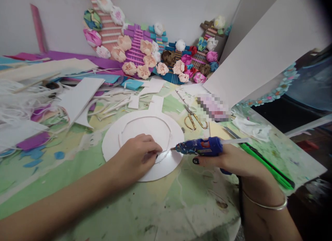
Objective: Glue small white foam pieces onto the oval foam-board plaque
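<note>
1. The white disc [110, 139] lies flat on the paint-stained surface [116, 213], in front of the person, its tab [157, 104] pointing away.
2. A thin white strip [169, 128] curves on the disc as a ring inside its edge.
3. The left hand [140, 152] rests over the near part of the disc; its grip pinches the strip between the fingertips, partly hidden by the curled fingers.
4. The right hand [230, 161] has its grip wrapped around a blue glue gun [202, 146], whose nozzle points left, at the strip just beside the left fingertips.
5. A translucent glue stick [237, 141] juts from the gun's rear.
6. Gold-handled scissors [191, 120] lie beyond the gun; a green cutter [268, 164] lies right of the right hand.
7. Paper flowers [146, 55] stand along the wall.
</note>
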A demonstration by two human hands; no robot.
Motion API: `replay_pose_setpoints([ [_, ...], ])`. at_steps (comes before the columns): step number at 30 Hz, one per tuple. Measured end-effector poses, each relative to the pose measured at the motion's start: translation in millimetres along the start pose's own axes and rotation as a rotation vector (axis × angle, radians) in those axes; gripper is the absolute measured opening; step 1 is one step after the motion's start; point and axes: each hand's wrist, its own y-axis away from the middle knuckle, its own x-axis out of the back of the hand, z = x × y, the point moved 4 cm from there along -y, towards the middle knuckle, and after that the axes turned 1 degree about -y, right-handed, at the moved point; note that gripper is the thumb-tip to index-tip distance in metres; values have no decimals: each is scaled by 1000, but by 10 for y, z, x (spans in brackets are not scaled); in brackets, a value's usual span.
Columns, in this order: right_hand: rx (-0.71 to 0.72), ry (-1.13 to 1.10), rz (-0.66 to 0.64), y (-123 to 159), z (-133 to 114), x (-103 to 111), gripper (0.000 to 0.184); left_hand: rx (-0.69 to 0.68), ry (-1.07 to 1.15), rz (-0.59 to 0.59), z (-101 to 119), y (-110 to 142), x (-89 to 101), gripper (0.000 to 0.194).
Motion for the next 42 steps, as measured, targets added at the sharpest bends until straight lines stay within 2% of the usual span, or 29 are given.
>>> replay_pose_setpoints([
  [4,-19,-21,44,-16,-4,-12,21,5,-5,-7,0,1,7,24],
  [10,-3,-124,5,-30,-39,-56,37,3,7,-23,9,8,7,24],
  [13,-7,-88,20,-18,-20,-34,33,4,13,-24,16,3,7,23],
  [17,-6,-23,-21,-6,-6,-16,19,5,16,-34,18,0,-3,23],
  [25,-31,-46,-3,0,-27,3,30,-1,31,-31,20,11,-12,23],
  [33,-42,15,-32,9,42,4,15,-9,44,-31,12,-4,-12,24],
  [37,-40,-20,-36,3,20,-3,22,-23,54,-24,7,10,-13,25],
  [42,-54,-85,-16,35,-68,19,40,-21,44,-19,3,13,-10,25],
])
